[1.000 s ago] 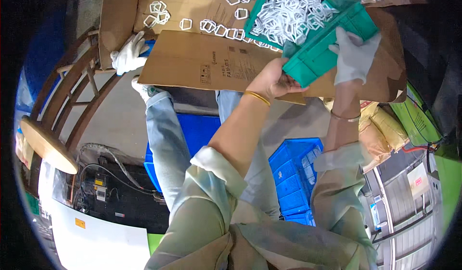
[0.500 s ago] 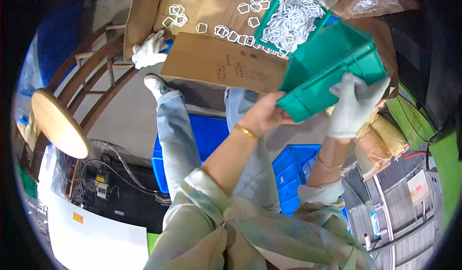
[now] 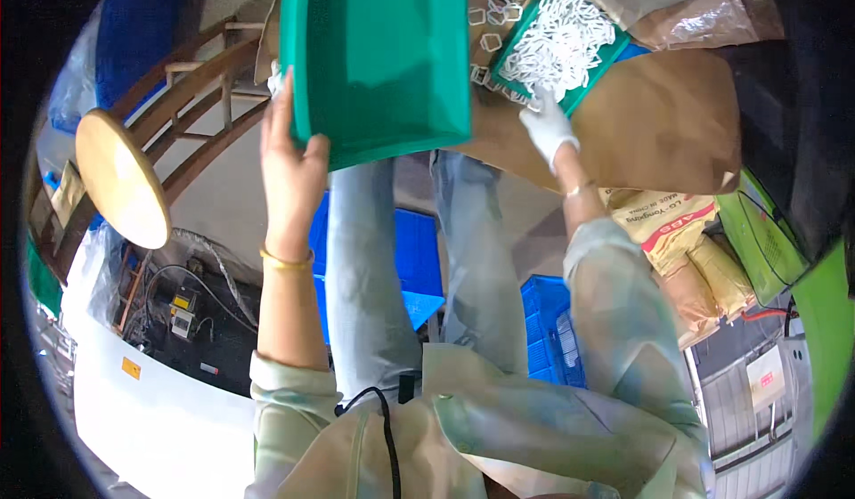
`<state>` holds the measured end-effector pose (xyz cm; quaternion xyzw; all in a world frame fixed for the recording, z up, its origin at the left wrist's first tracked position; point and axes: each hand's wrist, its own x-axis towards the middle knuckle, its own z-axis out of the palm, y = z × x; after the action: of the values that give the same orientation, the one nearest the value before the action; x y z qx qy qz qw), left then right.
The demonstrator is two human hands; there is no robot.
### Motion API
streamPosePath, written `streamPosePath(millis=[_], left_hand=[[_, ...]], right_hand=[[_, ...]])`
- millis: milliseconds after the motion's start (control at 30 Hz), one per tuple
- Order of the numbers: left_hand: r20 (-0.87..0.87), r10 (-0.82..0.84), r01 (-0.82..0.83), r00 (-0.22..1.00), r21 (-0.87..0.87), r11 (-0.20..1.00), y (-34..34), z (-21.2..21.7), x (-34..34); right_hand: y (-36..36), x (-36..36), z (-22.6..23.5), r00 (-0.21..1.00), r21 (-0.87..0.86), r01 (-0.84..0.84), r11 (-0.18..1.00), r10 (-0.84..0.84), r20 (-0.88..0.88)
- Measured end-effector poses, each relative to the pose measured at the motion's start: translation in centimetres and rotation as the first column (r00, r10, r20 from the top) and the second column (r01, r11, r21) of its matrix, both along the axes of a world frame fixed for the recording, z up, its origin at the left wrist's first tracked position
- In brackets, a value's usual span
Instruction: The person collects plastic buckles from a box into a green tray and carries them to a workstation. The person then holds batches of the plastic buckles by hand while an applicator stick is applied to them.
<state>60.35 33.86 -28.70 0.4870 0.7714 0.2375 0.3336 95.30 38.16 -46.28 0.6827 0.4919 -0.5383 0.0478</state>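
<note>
Green bin (image 3: 392,54), bare inside, is held by the left hand (image 3: 296,162) alone: the hand is closed on the lower left corner, fingers along the outer wall and thumb at the near edge. This grip presumably suits one-hand support, since the wall gives a firm edge and leaves the mouth unobstructed. The bin is raised to the left of the tray (image 3: 581,92), with its open side toward the wearer. The tray, also green, rests at an angle on the cardboard (image 3: 632,129) and contains a heap of white pieces (image 3: 557,40); its walls confine the heap. The right hand (image 3: 548,129), gloved in white, reaches to the near end of the tray, fingertips at the edge of the heap; whether it grips a piece or the rim cannot be told. Its position probably keeps the wrist clear of the bin. Loose pieces (image 3: 490,42) lie on the cardboard beside the tray, which appears to serve as a flat base for both. Sacks (image 3: 663,223) and a blue crate (image 3: 541,321) are located lower, apart from both hands
</note>
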Motion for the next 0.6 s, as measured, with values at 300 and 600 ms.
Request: streamPosePath(millis=[300,600], left_hand=[[0.067,0.295,-0.301,0.953,0.112,0.947,1.4,-3.1,-1.9],[-0.179,0.47,-0.423,0.864,0.246,0.872,3.4,-9.0,0.1]], right_hand=[[10.1,-6.0,-15.3,0.806,0.199,-0.527,0.826,0.412,0.424],[12.7,-8.7,-25.3,0.573,0.262,-0.769,0.583,0.446,0.687]])
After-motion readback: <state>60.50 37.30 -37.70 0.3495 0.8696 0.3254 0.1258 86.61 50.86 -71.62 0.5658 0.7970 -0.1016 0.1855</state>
